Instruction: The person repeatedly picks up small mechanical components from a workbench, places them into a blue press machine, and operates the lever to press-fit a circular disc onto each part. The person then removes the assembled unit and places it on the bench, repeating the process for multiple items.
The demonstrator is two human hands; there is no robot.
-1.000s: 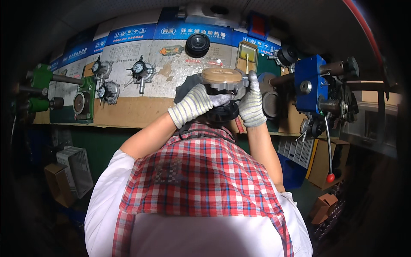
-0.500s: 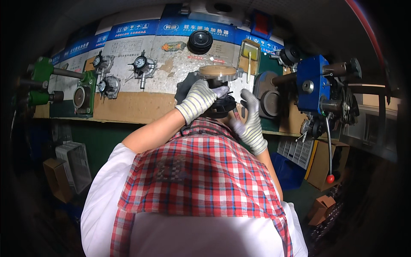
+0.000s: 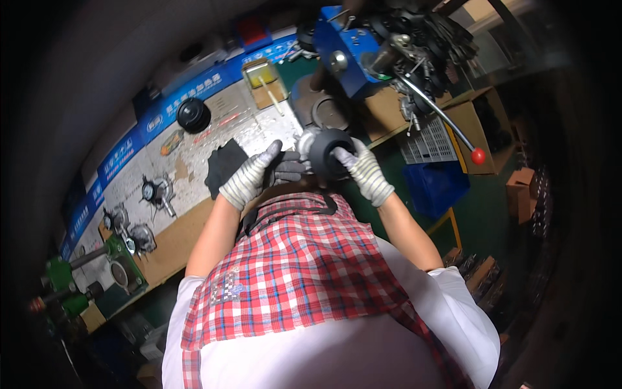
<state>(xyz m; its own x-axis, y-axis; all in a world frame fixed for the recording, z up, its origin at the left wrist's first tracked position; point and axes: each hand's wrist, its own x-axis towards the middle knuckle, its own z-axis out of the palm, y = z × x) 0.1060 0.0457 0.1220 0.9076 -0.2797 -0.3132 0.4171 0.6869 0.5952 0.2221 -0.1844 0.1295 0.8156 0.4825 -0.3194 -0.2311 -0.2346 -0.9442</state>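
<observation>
My right hand (image 3: 366, 174), in a striped glove with grey fingertips, grips a round metal part with a thick black ring (image 3: 322, 155); its thumb reaches into the ring's opening. The part is held above the bench's front edge, and its far side is partly hidden. My left hand (image 3: 249, 176), gloved alike, is just left of the part. Its thumb is raised and its fingers are stretched toward the part, apart from each other; whether the fingertips touch it, I cannot tell. Beyond the left hand lies a black cloth (image 3: 223, 167) on the bench.
A black ribbed wheel (image 3: 193, 115) and a small tray with yellow contents and a pale stick (image 3: 260, 81) lie farther back. Metal pump-like parts (image 3: 157, 193) are at left, near a green press (image 3: 120, 266). A blue press (image 3: 346, 55) has a red-knobbed lever (image 3: 478, 155) jutting out at right.
My view and body have turned right. The part has been tilted, so its black ring faces me. My left hand has let go of it, and my right hand now holds it.
</observation>
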